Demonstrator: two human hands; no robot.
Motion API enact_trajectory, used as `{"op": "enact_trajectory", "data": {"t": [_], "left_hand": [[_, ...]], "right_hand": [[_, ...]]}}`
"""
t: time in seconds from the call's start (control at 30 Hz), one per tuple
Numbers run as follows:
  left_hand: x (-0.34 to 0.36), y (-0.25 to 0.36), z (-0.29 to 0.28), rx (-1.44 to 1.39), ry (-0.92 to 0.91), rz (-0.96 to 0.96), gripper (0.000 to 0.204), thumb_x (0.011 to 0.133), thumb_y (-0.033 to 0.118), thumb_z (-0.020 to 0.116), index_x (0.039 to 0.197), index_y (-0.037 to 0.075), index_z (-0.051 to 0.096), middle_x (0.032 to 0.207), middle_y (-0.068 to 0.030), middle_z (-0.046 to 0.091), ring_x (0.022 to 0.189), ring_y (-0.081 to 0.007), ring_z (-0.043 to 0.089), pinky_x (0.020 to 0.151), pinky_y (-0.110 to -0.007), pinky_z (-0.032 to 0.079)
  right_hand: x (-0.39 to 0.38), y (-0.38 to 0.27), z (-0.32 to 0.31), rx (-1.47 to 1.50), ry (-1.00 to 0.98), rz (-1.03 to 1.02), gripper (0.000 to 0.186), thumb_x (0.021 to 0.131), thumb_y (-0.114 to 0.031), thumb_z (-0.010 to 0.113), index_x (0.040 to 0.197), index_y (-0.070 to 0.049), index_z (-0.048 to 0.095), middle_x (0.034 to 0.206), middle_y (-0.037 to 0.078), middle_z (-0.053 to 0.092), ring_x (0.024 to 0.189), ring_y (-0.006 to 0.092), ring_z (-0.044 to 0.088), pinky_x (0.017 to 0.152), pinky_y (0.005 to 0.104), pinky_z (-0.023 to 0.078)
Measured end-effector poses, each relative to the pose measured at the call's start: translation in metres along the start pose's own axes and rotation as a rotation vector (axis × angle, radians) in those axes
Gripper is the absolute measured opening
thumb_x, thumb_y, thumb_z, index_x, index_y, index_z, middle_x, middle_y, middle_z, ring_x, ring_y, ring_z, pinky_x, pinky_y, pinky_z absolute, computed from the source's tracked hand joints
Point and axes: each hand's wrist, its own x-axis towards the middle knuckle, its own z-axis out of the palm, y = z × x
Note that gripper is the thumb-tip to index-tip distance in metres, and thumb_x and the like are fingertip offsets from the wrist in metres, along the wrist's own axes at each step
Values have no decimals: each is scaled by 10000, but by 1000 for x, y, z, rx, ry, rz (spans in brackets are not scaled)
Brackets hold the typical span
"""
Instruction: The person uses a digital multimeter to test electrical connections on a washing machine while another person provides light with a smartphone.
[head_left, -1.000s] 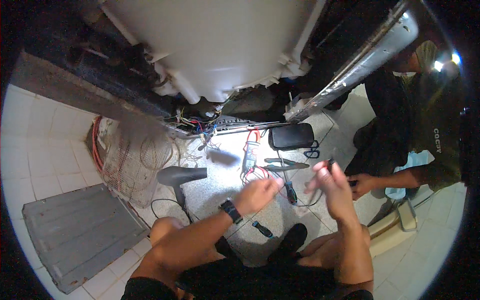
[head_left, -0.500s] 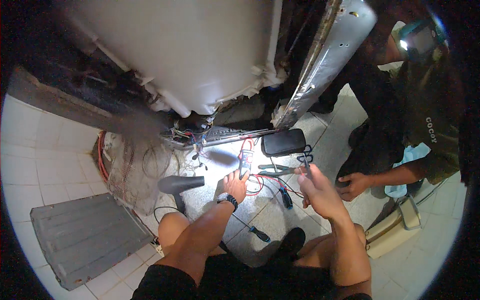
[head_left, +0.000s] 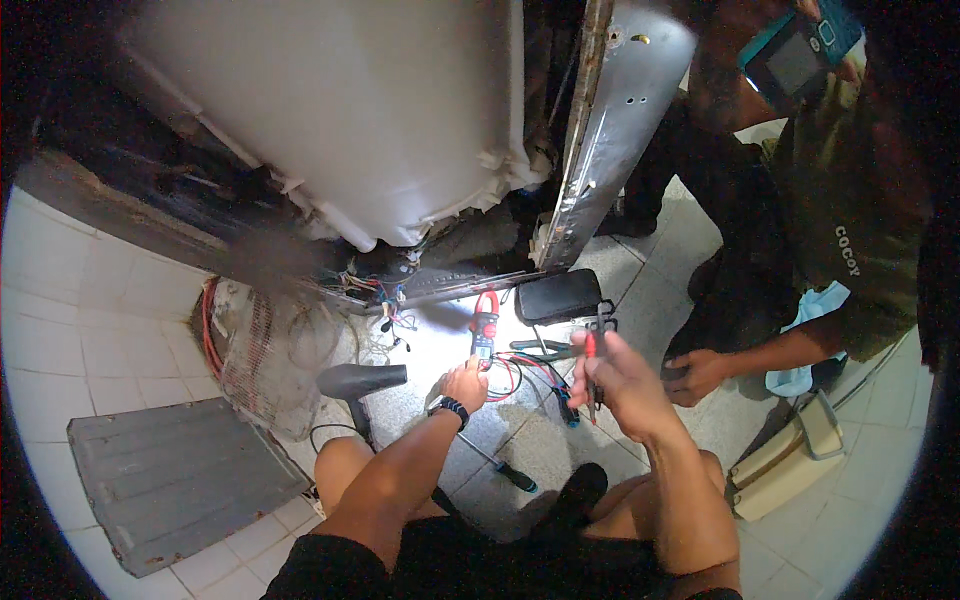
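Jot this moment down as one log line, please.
left hand: touching clamp meter | right hand: holding red test probe | hair dryer: left of clamp meter

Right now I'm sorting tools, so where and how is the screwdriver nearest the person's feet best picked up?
Grip the screwdriver by its thick black-and-blue handle, probably from the person's side: that end points toward the right foot, while the thin shaft runs up near the left hand.

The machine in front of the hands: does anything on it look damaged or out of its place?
Yes. Loose wires hang in a tangle at the lower edge of the machine, some ends trailing left of the meter; they look disordered. The silver frame on the machine's right has a brown edge, possibly rust.
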Motion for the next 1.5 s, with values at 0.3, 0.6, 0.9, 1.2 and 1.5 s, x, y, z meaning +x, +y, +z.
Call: {"op": "enact_trajectory", "data": {"t": [0.3,0.6,0.9,1.2,1.5], "left_hand": [[-71,75,-67,-881,8,405,447,877,18,515,1321,11,463,1226,-167,581,1059,-304,607,959,-399,467],[-145,121,-130,-1204,-212,392,501,979,112,576,1405,14,332,1060,-44,566,1017,-90,549,833,-254,464],[-136,92,-211,-583,185,728,325,1013,135,466,1303,-11,486,1153,-190,594,921,-309,625,847,-408,494],[-134,21,-267,-1517,-156,537,440,933,179,545,1334,-1,521,852,-29,601,619,-79,471,553,-205,372],[-128,-8,-267,-1885,261,632,235,986,239,579,1189,127,541,1048,7,533,1058,-165,526,1062,-451,398]], "right_hand": [[9,11,32,277,105,-111,318,999,-71,478,1301,-5,402,1002,152,623,878,227,659,809,378,563],[0,26,65,105,139,-190,241,1009,-105,495,1241,-58,447,1105,117,652,946,174,632,855,302,508],[8,1,77,-107,73,-469,421,929,-97,660,1319,-63,505,1015,9,587,921,79,562,834,238,462],[15,-26,45,-239,239,-293,316,1004,-346,511,1198,-132,640,790,-63,443,667,44,412,550,220,356],[-20,-33,17,78,-81,-513,313,895,-123,654,1178,-19,573,1018,81,636,934,183,637,815,320,516]]}}
